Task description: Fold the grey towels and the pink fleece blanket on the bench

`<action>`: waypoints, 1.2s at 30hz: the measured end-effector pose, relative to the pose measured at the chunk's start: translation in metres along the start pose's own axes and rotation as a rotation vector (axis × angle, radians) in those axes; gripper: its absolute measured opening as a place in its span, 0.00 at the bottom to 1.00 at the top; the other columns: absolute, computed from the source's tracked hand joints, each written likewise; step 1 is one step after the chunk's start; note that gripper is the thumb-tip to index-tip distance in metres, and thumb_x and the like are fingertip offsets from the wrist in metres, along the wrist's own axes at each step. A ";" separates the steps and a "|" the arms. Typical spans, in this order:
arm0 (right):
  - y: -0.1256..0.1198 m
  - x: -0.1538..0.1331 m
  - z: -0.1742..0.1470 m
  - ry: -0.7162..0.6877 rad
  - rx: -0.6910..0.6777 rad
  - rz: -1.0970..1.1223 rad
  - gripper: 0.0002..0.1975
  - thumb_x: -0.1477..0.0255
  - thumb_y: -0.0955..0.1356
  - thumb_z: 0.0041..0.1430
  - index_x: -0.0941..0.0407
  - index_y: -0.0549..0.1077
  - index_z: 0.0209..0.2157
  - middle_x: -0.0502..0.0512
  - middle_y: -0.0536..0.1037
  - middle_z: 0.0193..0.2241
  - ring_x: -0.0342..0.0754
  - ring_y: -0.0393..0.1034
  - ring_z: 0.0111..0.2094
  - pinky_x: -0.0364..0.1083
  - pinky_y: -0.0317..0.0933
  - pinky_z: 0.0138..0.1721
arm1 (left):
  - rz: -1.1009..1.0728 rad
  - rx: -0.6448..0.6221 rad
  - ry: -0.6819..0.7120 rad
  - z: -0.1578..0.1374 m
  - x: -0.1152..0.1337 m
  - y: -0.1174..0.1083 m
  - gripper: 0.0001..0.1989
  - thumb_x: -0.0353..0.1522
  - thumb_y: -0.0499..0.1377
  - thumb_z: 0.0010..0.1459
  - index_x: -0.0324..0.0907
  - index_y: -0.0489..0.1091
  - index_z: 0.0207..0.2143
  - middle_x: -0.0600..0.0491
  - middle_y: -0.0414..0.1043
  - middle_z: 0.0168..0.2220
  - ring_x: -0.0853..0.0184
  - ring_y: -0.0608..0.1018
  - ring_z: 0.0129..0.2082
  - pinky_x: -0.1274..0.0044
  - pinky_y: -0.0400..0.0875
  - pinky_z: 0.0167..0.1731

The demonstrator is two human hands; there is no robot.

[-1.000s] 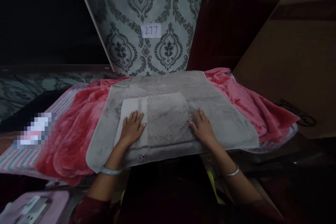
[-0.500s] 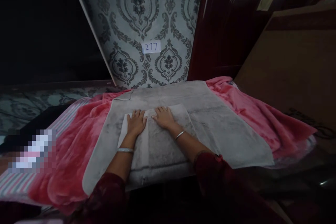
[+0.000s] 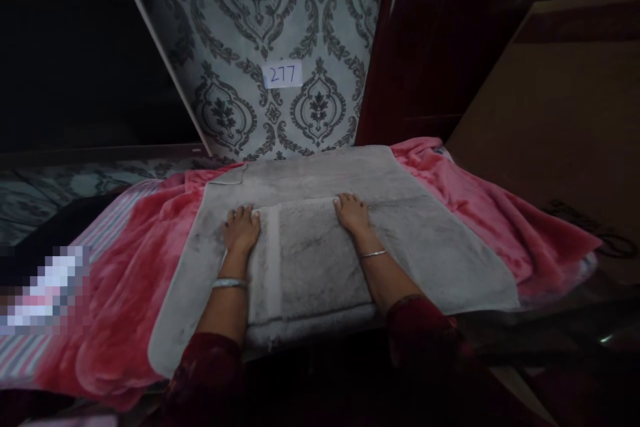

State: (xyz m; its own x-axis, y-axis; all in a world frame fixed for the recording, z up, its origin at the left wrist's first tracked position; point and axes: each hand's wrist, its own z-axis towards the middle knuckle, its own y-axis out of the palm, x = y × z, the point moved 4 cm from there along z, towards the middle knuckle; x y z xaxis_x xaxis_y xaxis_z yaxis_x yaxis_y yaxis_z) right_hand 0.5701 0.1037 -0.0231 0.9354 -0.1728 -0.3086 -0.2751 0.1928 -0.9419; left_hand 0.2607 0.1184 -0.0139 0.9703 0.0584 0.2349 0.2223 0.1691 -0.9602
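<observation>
A folded grey towel (image 3: pixel 320 257) with a pale band along its left side lies on a larger grey plush cloth (image 3: pixel 440 240). My left hand (image 3: pixel 241 230) rests palm down at the folded towel's far left corner, its fingers stretched out and pointing away from me. At the far right corner lies my right hand (image 3: pixel 353 215), also palm down with fingers extended. Both hands press flat and hold nothing. Their undersides are hidden.
A pink plush blanket (image 3: pixel 145 267) spreads under the grey cloth, over striped fabric (image 3: pixel 107 220) at the left. Behind stand a patterned wall with a paper label (image 3: pixel 283 73) and a dark red door (image 3: pixel 415 47). A large cardboard box (image 3: pixel 565 120) stands at the right, a dark screen (image 3: pixel 75 47) at the left.
My hands have slid apart, from near the middle of the folded towel's far edge out to its two far corners. The towel's corners now lie flatter. The view has shifted slightly.
</observation>
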 end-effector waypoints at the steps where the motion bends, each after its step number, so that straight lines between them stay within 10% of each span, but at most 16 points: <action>1: 0.000 0.002 0.000 0.009 0.012 0.007 0.26 0.64 0.53 0.74 0.59 0.67 0.64 0.65 0.69 0.64 0.57 0.60 0.64 0.58 0.56 0.61 | -0.030 0.005 -0.015 0.002 -0.006 0.001 0.31 0.41 0.39 0.70 0.39 0.62 0.68 0.41 0.58 0.70 0.49 0.61 0.70 0.52 0.59 0.65; 9: -0.012 0.000 -0.006 0.041 0.015 0.033 0.26 0.67 0.53 0.73 0.61 0.68 0.63 0.69 0.72 0.60 0.56 0.65 0.61 0.57 0.57 0.60 | -0.159 0.063 -0.062 0.000 -0.019 -0.010 0.30 0.32 0.39 0.69 0.33 0.63 0.66 0.39 0.63 0.67 0.58 0.65 0.68 0.66 0.60 0.66; 13: -0.029 -0.014 -0.025 0.049 0.031 0.004 0.29 0.63 0.55 0.73 0.62 0.59 0.69 0.72 0.58 0.69 0.63 0.51 0.69 0.66 0.51 0.63 | -0.104 0.123 -0.109 -0.018 -0.005 -0.030 0.30 0.35 0.42 0.69 0.28 0.59 0.67 0.29 0.57 0.69 0.47 0.61 0.69 0.54 0.59 0.65; 19: -0.009 -0.071 -0.107 -0.376 -0.109 -0.041 0.30 0.58 0.57 0.73 0.54 0.58 0.71 0.63 0.52 0.73 0.62 0.44 0.72 0.66 0.43 0.67 | 0.057 -0.060 0.338 -0.086 0.048 -0.017 0.30 0.40 0.46 0.69 0.42 0.55 0.71 0.42 0.48 0.74 0.53 0.52 0.73 0.52 0.50 0.69; 23: 0.006 -0.081 -0.141 -0.447 -0.126 -0.057 0.31 0.57 0.56 0.73 0.54 0.58 0.71 0.62 0.52 0.73 0.61 0.42 0.73 0.65 0.39 0.69 | 0.107 -0.143 0.389 -0.119 0.057 0.002 0.30 0.41 0.44 0.71 0.46 0.54 0.72 0.46 0.46 0.74 0.54 0.50 0.74 0.52 0.47 0.69; 36: 0.004 0.021 -0.148 -0.275 0.000 -0.104 0.33 0.57 0.56 0.71 0.59 0.59 0.70 0.63 0.54 0.72 0.58 0.46 0.72 0.62 0.47 0.67 | 0.136 -0.152 0.145 -0.137 -0.024 -0.015 0.33 0.45 0.43 0.71 0.40 0.52 0.72 0.41 0.43 0.74 0.53 0.50 0.74 0.56 0.52 0.68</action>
State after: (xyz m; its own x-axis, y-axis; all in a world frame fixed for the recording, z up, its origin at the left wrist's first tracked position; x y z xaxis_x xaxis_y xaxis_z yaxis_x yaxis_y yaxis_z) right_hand 0.5554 -0.0423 -0.0525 0.9837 0.0766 -0.1628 -0.1746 0.1881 -0.9665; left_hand 0.2469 -0.0205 -0.0264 0.9934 -0.0734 0.0886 0.0903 0.0192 -0.9957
